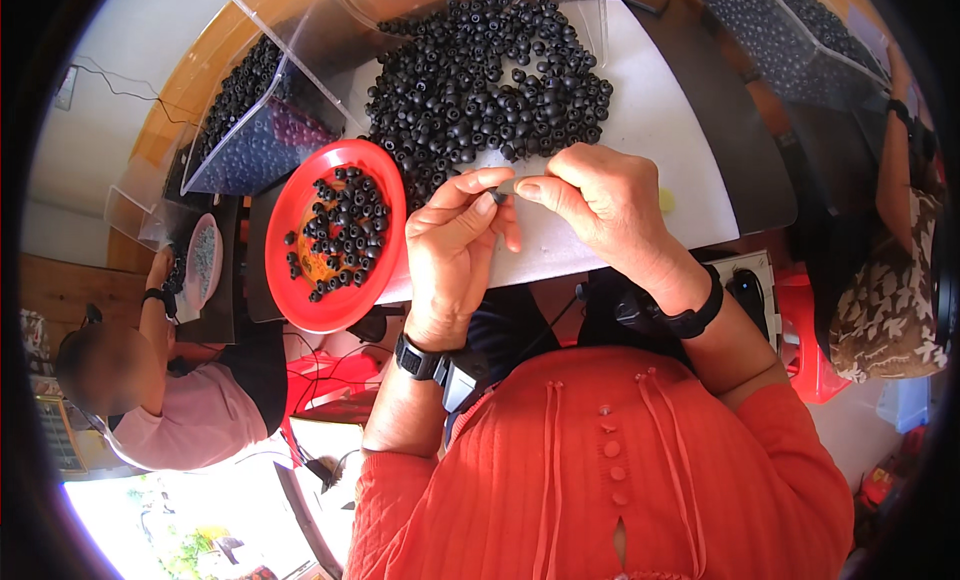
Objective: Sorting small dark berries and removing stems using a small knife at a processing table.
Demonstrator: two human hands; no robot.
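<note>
Between the thumb and fingers of my left hand is a small black ring-like piece. My right hand is closed in a pinch on a thin greyish blade-like tool, whose end meets the black piece; its exact kind is hard to make out. Both hands are over the near edge of a white board. Beyond them spreads a large heap of black round pieces with holes. Left of my left hand, a red plate holds several similar black pieces.
Clear plastic bins of black pieces stand at the back left and back right. At the left a person works beside a pink plate. Another person's arm shows at the right. A red stool stands below the table.
</note>
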